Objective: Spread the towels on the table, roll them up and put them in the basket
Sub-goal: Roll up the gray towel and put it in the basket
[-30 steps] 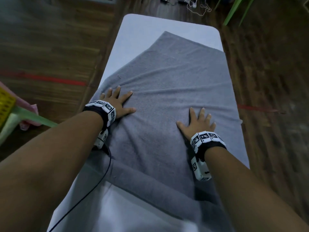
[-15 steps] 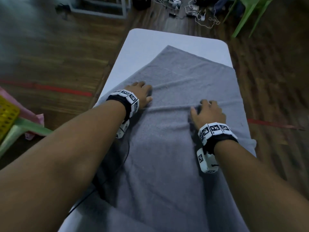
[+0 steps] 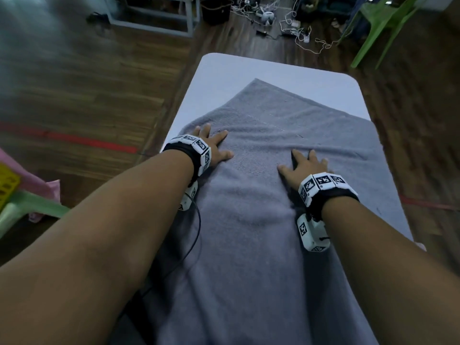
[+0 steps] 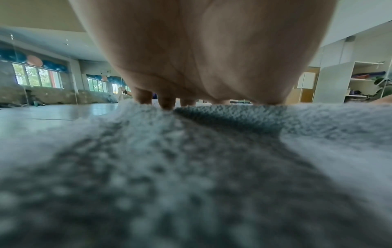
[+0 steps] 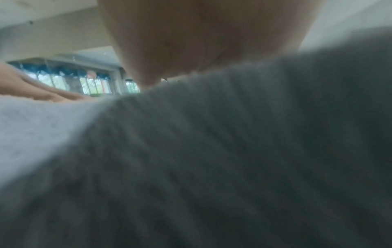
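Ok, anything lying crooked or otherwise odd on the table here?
Yes: the grey terry towel lies skewed on the white table, one corner pointing at the far end. A crease runs across it between the flat left hand and right hand.

Dark wood-plank floor (image 3: pixel 74 78) w/ a red tape line (image 3: pixel 74 140) running left of the worktop (image 3: pixel 286 78), which is pale w/ rounded corners. Beyond the worktop's far edge: grey metal frame (image 3: pixel 154 18), dark bin (image 3: pixel 215 9), tangle of white cables & chargers (image 3: pixel 293 28). Green plastic chair (image 3: pixel 380 23) far right of the worktop; another green leg w/ pink cloth at near left. Wrist views: row of windows (image 4: pixel 36 77) w/ blue & peach balloons above, white shelving unit (image 4: pixel 364 80), dim daylight.
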